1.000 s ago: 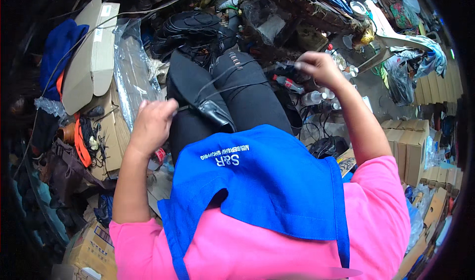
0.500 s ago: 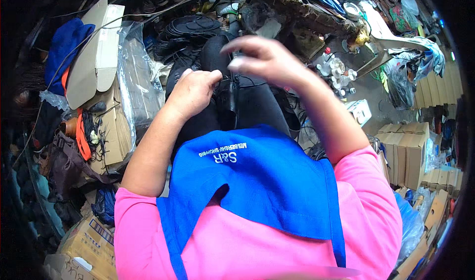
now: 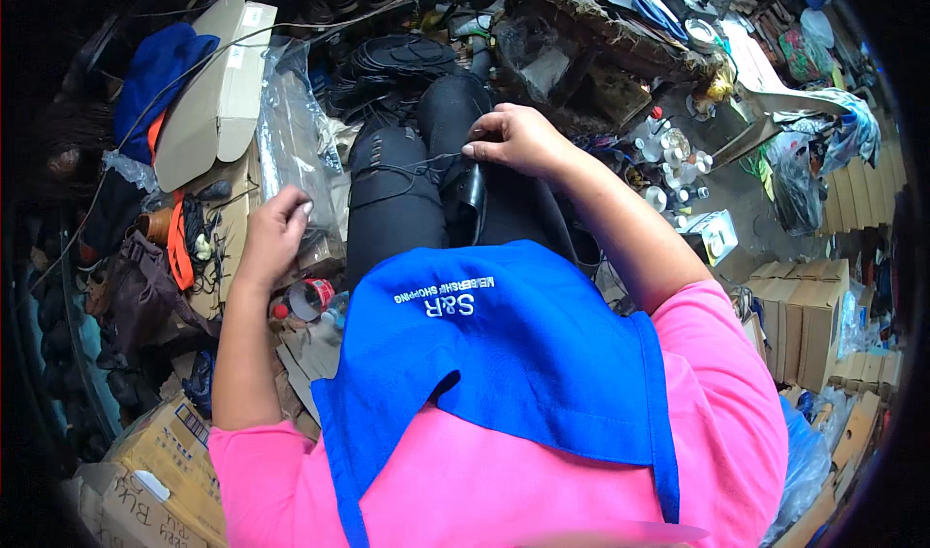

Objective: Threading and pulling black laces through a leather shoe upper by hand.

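Observation:
A glossy black piece, which looks like a shoe or part of one (image 3: 469, 204), lies between my thighs. Above it my right hand (image 3: 521, 142) has its thumb and forefinger pinched on a thin black cord (image 3: 395, 169). That cord runs loosely across my left thigh in a loop. Off to the left, beside the clear plastic sheet (image 3: 294, 131), my left hand (image 3: 275, 235) is raised with thumb and fingers together. Whatever it may hold is too small to make out. The lower part of the black piece is hidden between my legs.
Coils of black cord or strips (image 3: 392, 63) lie beyond my knees. Flattened cardboard (image 3: 208, 107) leans at the left. A cluttered bench (image 3: 630, 39) with scissors (image 3: 659, 13) stands far right of centre. White bottles (image 3: 668, 156) and cardboard boxes (image 3: 799, 306) are on the right.
My left hand has moved from beside the right hand out to the left and nearer me. My right hand has settled by the black piece, and the cord across my left thigh now shows.

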A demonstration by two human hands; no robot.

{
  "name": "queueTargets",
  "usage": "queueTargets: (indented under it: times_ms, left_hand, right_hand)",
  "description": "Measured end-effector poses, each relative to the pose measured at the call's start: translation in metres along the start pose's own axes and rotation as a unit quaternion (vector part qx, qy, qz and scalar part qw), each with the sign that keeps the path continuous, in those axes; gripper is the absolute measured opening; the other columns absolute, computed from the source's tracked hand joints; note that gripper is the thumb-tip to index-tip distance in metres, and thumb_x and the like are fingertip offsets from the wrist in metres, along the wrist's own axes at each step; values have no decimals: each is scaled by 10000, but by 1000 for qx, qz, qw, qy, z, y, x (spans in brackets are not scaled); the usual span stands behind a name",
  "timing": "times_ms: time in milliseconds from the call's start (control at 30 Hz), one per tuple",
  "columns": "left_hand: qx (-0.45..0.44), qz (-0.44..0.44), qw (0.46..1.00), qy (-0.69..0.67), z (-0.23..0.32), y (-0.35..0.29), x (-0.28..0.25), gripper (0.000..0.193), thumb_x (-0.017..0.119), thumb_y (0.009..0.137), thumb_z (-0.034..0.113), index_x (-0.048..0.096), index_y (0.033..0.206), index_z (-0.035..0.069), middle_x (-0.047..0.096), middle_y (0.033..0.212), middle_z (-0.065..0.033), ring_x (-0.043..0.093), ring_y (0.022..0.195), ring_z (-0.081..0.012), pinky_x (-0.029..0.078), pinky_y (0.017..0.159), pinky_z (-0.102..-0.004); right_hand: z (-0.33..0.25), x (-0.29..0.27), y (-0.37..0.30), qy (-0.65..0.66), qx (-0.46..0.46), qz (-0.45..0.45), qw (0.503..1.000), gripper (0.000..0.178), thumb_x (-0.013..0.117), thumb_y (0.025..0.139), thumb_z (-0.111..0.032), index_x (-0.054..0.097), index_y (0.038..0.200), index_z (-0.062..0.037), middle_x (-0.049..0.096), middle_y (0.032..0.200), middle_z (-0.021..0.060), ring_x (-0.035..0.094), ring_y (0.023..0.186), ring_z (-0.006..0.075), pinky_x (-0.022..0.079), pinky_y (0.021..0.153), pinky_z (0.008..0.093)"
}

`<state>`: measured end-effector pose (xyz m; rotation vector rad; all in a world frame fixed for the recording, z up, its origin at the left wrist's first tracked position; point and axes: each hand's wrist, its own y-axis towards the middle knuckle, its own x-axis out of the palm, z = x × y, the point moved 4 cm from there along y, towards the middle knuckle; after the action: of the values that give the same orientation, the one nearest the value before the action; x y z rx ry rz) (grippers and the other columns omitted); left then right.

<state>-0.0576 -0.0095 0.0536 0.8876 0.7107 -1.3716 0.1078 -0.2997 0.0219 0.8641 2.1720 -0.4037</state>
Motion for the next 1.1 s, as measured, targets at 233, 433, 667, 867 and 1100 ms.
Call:
queueTargets:
  times_ms: [233,433,667,867,1100]
  left_hand:
    - [97,89,803,-582,86,32,-31,148,623,899,169,583,911,27,623,812,-83,597,808,-175,454,817,-309]
    - [18,-153,709,-688,96,25,6,274,523,948,332,490,883,68,600,805,-56,574,690,-167,482,653,-251]
    - [35,46,983,177,-19,1,-47,128,603,744,12,646,861,42,633,840,-143,622,811,-286,488,736,-363]
    - [-353,253,798,419,-116,-132,-299,422,576,883,386,647,1117,42,645,1131,-142,624,1021,-281,464,868,-357]
    - [-44,202,977,54,-26,-6,-63,307,667,740,64,673,1047,43,639,1054,-132,585,1021,-276,451,896,-356]
  right_hand:
    - [-51,-58,-19,549,-52,-18,834,402,468,984,-268,529,1273,5,555,847,26,504,750,105,423,688,261]
    - [-18,-66,-68,253,-18,-125,959,351,490,977,-262,588,1220,-28,644,979,40,568,765,87,480,724,268]
    - [87,-68,-112,-65,187,-13,980,307,569,899,-303,650,1150,-145,681,1026,129,652,944,269,489,849,331]
    - [284,-196,-344,-271,527,116,797,371,521,905,-373,638,1174,-147,645,1128,136,611,1067,268,456,913,358]
    - [160,-60,-166,-7,226,-28,974,534,639,865,-323,495,1336,-115,623,1175,132,589,1065,241,438,932,351]
